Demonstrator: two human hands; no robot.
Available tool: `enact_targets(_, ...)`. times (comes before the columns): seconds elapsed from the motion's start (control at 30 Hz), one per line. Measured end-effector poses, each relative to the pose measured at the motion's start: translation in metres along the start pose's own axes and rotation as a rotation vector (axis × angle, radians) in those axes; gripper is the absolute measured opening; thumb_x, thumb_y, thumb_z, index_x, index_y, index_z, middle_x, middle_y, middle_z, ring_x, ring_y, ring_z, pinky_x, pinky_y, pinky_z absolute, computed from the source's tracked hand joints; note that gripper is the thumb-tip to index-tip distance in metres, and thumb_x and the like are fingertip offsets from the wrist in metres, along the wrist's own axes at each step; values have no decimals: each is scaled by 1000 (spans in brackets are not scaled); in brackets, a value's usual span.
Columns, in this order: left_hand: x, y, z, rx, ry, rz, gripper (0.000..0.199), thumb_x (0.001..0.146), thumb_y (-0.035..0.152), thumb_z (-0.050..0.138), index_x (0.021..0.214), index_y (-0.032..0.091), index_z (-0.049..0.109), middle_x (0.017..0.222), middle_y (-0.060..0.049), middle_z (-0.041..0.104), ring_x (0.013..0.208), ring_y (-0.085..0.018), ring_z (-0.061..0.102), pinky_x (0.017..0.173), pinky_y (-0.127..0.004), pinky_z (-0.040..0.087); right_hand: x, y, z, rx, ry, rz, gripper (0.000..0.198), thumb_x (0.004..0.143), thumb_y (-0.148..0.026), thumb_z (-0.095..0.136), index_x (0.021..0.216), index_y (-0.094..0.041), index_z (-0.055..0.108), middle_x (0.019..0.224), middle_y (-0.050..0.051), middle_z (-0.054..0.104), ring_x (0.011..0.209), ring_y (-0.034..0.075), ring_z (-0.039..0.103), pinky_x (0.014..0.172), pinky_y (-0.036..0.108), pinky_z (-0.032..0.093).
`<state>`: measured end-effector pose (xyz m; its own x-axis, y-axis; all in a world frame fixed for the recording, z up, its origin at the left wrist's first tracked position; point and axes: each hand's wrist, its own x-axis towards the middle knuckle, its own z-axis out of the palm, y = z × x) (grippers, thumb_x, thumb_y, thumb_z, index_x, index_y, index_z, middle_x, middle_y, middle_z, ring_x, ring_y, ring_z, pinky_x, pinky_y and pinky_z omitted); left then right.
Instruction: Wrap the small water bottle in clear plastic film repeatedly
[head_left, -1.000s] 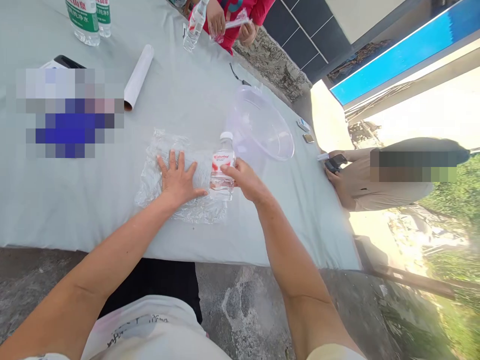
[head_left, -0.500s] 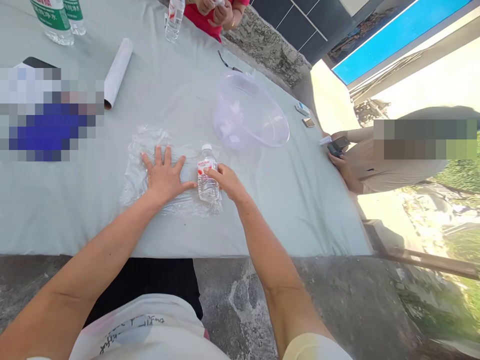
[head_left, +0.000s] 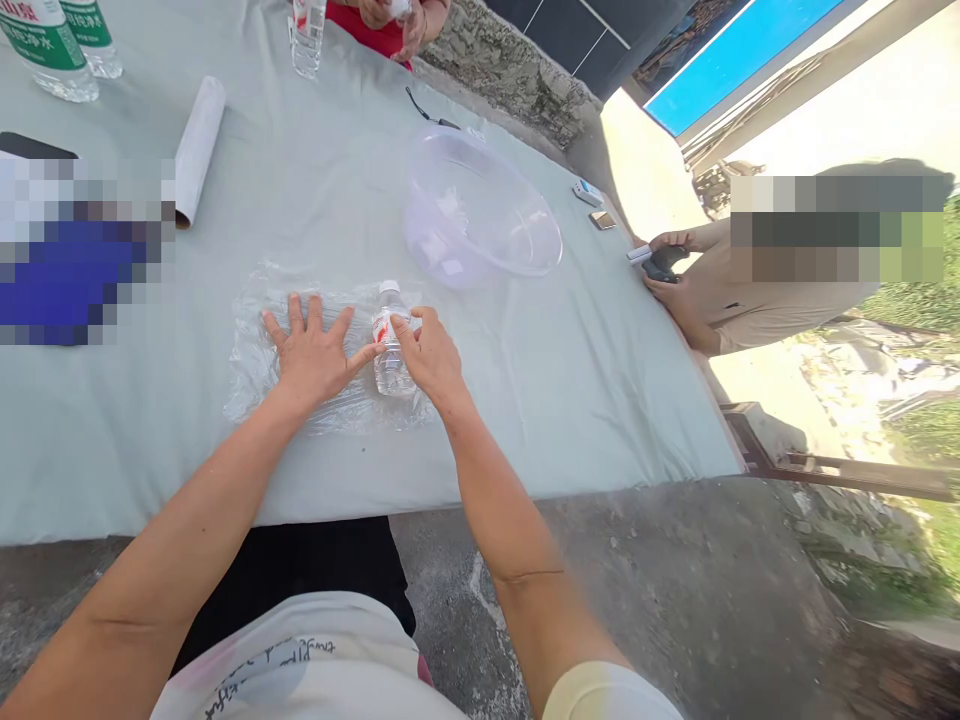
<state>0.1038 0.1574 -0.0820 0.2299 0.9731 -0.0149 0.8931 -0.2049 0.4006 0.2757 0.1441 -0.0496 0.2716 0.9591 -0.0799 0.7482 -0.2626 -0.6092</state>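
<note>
A crinkled sheet of clear plastic film [head_left: 251,340] is spread on the table in front of me. My left hand [head_left: 311,350] lies flat on it with the fingers spread, its thumb reaching to the side of a small water bottle [head_left: 391,372]. The bottle is clear, with a white cap and a red-and-white label, and rests on the right part of the film. My right hand [head_left: 429,350] grips it from the right, thumb across the label; the other fingertips are partly hidden.
A translucent purple basin [head_left: 480,210] stands beyond the bottle. Left of it lies a white roll [head_left: 201,150], with large green-labelled bottles [head_left: 49,50] at the far left. Across the table a person's hands [head_left: 397,20] show; another person [head_left: 787,260] stands at the right end.
The view has shifted, so the table things sit further left. My right hand still grips the bottle, its thumb a little higher on the label; my left hand remains flat on the film.
</note>
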Motion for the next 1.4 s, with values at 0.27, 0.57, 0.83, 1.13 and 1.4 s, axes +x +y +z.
enact_targets(0.27, -1, 1, -6, -54, -19, -5, 91, 86, 84, 32, 156, 25, 41, 167, -20, 23, 155, -47, 6, 115, -77, 1, -3, 50, -15, -110, -28, 162, 32, 82, -49, 60, 95, -20, 61, 106, 8, 68, 94, 22, 62, 74, 32, 43)
enact_targets(0.57, 2, 1, -3, -9, 18, -42, 72, 99, 64, 21, 153, 23, 45, 166, -19, 26, 155, -45, 11, 115, -75, 10, -33, 25, -4, 282, 8, 198, 22, 89, -46, 49, 91, -25, 55, 89, 0, 68, 59, 13, 58, 61, 29, 48)
enact_targets(0.83, 0, 1, -34, -24, 72, -104, 59, 100, 50, 31, 151, 24, 45, 165, -16, 30, 156, -39, 15, 119, -67, 17, -72, 10, 20, 51, 228, -160, 37, 93, -41, 56, 124, -22, 62, 116, 11, 63, 83, 19, 64, 77, 36, 54)
enact_targets(1.13, 16, 59, -63, -37, 53, 397, 41, 97, 34, 42, 131, 24, 64, 154, -8, 50, 152, -29, 28, 123, -52, 18, -88, 7, 49, -192, 353, -418, 34, 99, -25, 49, 130, -24, 62, 127, 15, 61, 102, 28, 63, 80, 42, 57)
enact_targets(1.4, 36, 45, -48, -24, -303, 519, 46, 98, 35, 32, 123, 23, 69, 144, -7, 61, 136, -22, 53, 125, -50, 14, -89, 10, 54, -186, 365, -466, 39, 98, -21, 46, 133, -26, 63, 133, 14, 61, 100, 28, 64, 82, 44, 58)
